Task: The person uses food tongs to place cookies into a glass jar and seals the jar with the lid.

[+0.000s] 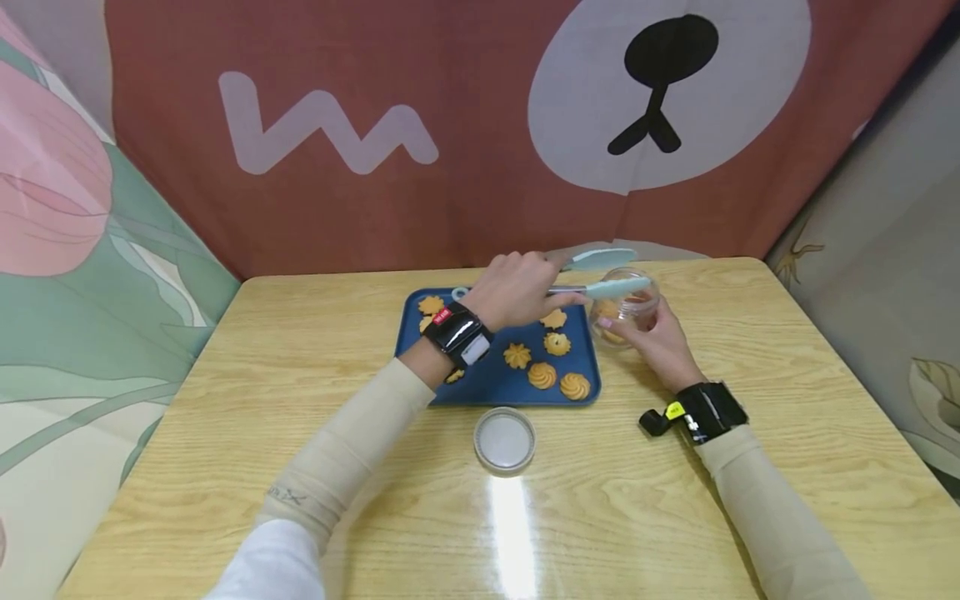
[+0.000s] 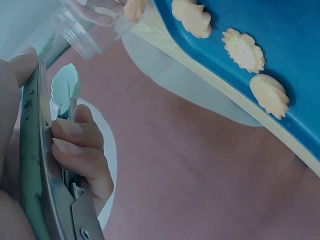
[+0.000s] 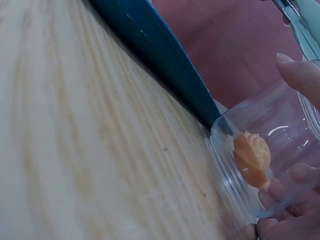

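My left hand (image 1: 517, 292) grips metal tongs with mint-green tips (image 1: 618, 288). The tips stand apart at the jar's mouth, with no cookie visible between them. A clear round jar (image 3: 280, 115) sits in my right hand (image 1: 663, 346), tilted, with fingers and thumb around its side. Inside the jar lies at least one golden swirl cookie (image 3: 252, 159). Left of the jar is a blue tray (image 1: 495, 387) with several piped cookies (image 1: 542, 376) spread over it; my left hand and wrist hide part of it.
A round silver-rimmed lid (image 1: 505, 442) lies on the wooden table (image 1: 600, 500), just in front of the tray. Behind the table's far edge hangs a reddish-brown cloth (image 1: 480, 208) with a cartoon face. Patterned cloth (image 1: 885, 208) covers the sides.
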{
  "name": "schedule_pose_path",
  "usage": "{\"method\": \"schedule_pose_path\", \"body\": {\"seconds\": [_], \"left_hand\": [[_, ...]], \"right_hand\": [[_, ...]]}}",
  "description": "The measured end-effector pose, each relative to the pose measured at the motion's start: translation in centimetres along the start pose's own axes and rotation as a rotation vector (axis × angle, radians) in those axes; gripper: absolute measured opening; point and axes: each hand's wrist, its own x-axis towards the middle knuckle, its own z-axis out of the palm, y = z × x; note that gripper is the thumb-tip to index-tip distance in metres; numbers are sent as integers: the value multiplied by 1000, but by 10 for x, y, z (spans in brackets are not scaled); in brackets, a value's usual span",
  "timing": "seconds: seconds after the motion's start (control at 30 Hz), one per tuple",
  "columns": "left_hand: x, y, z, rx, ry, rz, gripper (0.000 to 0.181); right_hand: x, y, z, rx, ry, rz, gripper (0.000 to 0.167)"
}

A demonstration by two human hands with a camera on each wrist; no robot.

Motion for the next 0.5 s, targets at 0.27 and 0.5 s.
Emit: {"method": "schedule_pose_path", "body": {"seconds": [0.27,0.5], "left_hand": [[-10,-8,-8,24,46,-11,73],[-22,-19,-9,-3,77,-33,69]], "right_hand": [[0,0,-1,-15,3,24,96],[2,0,-1,-40,5,38,98]]}}
